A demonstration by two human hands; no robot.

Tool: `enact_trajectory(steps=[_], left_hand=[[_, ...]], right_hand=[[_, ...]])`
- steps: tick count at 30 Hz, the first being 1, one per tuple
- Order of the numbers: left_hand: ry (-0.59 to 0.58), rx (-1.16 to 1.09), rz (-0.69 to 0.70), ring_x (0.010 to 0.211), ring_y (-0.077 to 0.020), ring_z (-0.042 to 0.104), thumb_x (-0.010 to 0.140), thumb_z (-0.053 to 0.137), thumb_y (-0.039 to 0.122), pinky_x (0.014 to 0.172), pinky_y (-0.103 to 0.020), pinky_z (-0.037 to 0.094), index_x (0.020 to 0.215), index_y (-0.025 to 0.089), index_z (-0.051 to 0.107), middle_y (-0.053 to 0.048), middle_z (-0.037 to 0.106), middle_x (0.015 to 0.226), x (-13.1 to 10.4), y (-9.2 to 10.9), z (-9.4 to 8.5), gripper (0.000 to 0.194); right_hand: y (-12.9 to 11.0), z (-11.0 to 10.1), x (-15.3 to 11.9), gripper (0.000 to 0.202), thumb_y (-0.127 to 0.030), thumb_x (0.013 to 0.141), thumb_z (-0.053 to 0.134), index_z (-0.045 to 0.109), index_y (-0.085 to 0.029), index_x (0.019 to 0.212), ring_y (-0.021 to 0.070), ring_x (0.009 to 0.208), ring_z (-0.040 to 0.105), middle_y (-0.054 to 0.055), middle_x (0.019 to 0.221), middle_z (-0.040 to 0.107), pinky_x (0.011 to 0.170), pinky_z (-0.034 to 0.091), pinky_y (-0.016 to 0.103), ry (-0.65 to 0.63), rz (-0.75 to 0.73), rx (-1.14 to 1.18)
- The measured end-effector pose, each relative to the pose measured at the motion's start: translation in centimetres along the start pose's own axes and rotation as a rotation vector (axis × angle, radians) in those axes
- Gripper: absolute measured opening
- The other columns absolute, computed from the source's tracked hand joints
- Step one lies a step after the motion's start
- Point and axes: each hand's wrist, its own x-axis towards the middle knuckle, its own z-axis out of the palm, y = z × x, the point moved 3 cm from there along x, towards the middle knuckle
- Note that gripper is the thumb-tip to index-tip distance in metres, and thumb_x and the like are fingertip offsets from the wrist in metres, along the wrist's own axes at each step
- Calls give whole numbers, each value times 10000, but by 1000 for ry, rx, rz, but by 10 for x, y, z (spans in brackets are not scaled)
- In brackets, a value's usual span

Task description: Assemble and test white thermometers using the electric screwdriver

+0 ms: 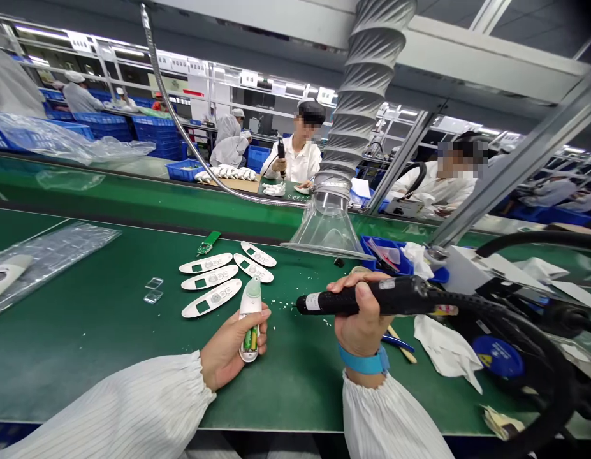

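Note:
My left hand is wrapped round a white handheld device with a pale green tip and batteries showing in its open compartment. In my right hand, a black cylindrical power tool lies level, its tip pointing left toward the device but apart from it. A blue band circles my right wrist. Beyond my left hand, several white oval covers with rectangular cutouts lie on the green table. A green circuit board rests behind them. Two small clear rectangular pieces sit to the left.
A clear funnel hood hangs above the table's back. At right are a blue bin, a white cloth, thick black cables and a blue-handled tool. Bubble wrap lies at left. A person works opposite.

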Motion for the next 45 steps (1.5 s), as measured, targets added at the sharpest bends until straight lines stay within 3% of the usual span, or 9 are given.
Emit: enact_trajectory(steps=[4, 9, 14, 22, 29, 45], left_hand=[[68, 13, 1, 513, -53, 463, 667, 682, 155, 460, -176, 374, 925, 141, 511, 35, 463, 616, -1, 0, -2, 309], [86, 27, -11, 672, -94, 579, 639, 702, 106, 574, -175, 459, 856, 129, 502, -19, 569, 721, -1, -1, -1, 297], [75, -65, -139, 637, -113, 625, 685, 665, 104, 584, -183, 508, 845, 111, 511, -65, 632, 740, -2, -3, 2, 222], [11, -130, -159, 642, -120, 634, 710, 631, 89, 570, -190, 519, 813, 110, 513, -77, 637, 787, -2, -3, 3, 158], [-45, -142, -117, 550, -73, 563, 663, 648, 42, 520, -167, 458, 846, 122, 503, -14, 581, 674, 0, -3, 1, 246], [10, -103, -97, 544, -71, 546, 680, 638, 46, 525, -175, 455, 865, 121, 481, -4, 554, 646, 2, -5, -4, 254]], right_hand=[[-10, 0, -3, 101, -212, 730, 524, 453, -205, 802, 116, 544, 506, -37, 672, 465, 555, 448, 317, -12, 49, 29], [-48, 5, -12, 138, -324, 739, 490, 440, -221, 817, 113, 527, 463, -21, 668, 422, 505, 407, 292, -30, 61, 104], [-68, 12, -18, 195, -389, 738, 528, 468, -233, 838, 119, 536, 448, -11, 674, 398, 507, 387, 302, -102, 28, 121], [-70, 12, -24, 189, -405, 763, 508, 461, -249, 859, 122, 540, 441, -8, 679, 380, 516, 387, 310, -130, 31, 95], [-68, 6, -26, 219, -440, 773, 519, 462, -253, 873, 119, 552, 424, -5, 694, 381, 524, 396, 307, -131, 63, 130], [-70, 9, -34, 216, -372, 763, 537, 463, -226, 903, 135, 576, 479, 3, 708, 427, 529, 413, 324, -176, 26, 161]])
